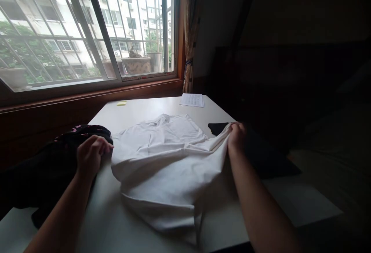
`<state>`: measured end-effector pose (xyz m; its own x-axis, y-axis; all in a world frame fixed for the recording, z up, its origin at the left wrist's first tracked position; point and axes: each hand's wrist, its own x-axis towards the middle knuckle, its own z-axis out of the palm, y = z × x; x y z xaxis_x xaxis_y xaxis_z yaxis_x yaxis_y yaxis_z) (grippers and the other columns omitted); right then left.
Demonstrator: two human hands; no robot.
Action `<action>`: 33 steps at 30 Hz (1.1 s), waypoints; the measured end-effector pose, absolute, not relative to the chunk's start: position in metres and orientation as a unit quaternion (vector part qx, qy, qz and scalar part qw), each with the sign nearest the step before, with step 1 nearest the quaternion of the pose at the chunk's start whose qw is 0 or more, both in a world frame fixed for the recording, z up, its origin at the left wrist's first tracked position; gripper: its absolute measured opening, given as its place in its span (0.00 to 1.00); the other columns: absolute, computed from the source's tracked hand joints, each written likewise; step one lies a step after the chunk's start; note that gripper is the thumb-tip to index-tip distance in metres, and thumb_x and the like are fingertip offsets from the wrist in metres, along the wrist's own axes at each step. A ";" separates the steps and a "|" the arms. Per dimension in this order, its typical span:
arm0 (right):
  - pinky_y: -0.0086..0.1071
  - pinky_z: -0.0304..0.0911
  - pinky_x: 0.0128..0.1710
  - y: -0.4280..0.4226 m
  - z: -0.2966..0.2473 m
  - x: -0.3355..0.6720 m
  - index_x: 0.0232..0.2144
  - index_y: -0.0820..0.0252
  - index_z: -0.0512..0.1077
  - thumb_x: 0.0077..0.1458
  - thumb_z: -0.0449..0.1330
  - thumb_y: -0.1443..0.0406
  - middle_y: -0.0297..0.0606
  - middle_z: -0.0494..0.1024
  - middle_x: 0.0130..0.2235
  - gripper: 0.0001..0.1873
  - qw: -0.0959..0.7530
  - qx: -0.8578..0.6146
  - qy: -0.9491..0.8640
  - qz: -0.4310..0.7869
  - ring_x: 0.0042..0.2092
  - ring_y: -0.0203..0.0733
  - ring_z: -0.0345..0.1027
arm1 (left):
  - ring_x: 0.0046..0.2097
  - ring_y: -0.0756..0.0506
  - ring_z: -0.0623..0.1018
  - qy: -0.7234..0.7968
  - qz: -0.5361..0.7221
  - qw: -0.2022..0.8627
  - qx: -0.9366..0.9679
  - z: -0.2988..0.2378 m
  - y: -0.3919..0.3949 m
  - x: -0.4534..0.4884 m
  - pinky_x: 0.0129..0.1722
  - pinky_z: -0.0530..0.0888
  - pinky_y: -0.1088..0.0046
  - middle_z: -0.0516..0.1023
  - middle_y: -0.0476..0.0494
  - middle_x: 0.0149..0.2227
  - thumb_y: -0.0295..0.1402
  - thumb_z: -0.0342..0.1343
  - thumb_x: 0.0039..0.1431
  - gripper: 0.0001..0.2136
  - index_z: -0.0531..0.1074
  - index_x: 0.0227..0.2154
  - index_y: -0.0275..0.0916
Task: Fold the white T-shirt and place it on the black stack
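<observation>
White shirt spread across the middle of the table, collar end toward the window, near end bunched and folded over itself. Right edge of the shirt lifted off the table and drawn up into a taut ridge running to the right hand. Right hand at the shirt's right edge, fingers clenched around a pinch of the white cloth, forearm coming in from the lower right. Cloth fanned out in creases from that pinch down to the folded near end.

Left hand just beside the shirt's left edge, over a dark garment with pink lettering, heaped at the left of the table. Left fingers curled loosely, tips close to the shirt's edge; cannot tell whether touching the white cloth or holding any of the dark one. Small gap of bare table visible just below the fingertips, between hand and shirt.

Second dark cloth flat on the right of the table, partly behind the right hand, touching or nearly touching the lifted shirt edge. Sheet of paper at the far edge of the table, well apart from the shirt. Yellow note near the far left corner, likewise well apart. Curtain hanging at the window's right side. Room to the right too dark to make out.
</observation>
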<state>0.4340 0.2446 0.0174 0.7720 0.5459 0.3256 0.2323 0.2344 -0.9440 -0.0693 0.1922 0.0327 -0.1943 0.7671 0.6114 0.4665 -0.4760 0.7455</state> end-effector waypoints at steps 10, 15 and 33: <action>0.41 0.63 0.54 0.225 0.011 0.364 0.40 0.58 0.76 0.60 0.53 0.71 0.43 0.78 0.43 0.12 0.437 -0.512 -0.737 -0.059 0.48 0.47 0.70 | 0.45 0.41 0.78 0.453 0.209 0.086 0.862 -0.023 0.196 0.009 0.45 0.76 0.65 0.76 0.39 0.51 0.42 0.57 0.65 0.17 0.74 0.54 0.44; 0.33 0.66 0.48 0.214 -0.010 0.324 0.45 0.54 0.77 0.61 0.61 0.63 0.38 0.79 0.49 0.10 0.231 -0.455 -0.857 0.076 0.46 0.43 0.73 | 0.36 0.46 0.78 0.463 0.123 0.061 0.876 -0.011 0.184 0.020 0.36 0.72 0.72 0.76 0.43 0.44 0.36 0.48 0.69 0.11 0.76 0.42 0.42; 0.30 0.55 0.36 0.204 0.002 0.319 0.26 0.58 0.74 0.53 0.58 0.70 0.35 0.75 0.31 0.07 0.238 -0.481 -0.844 -0.015 0.34 0.38 0.68 | 0.38 0.38 0.82 0.540 0.014 0.011 0.842 0.009 0.173 0.024 0.36 0.67 0.68 0.83 0.40 0.36 0.43 0.48 0.70 0.16 0.73 0.53 0.45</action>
<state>0.3190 0.2039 0.0021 -0.4235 0.8050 0.4153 0.8190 0.5363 -0.2042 0.0245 0.1734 0.0091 0.4169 0.9089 0.0122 0.9083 -0.4171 0.0338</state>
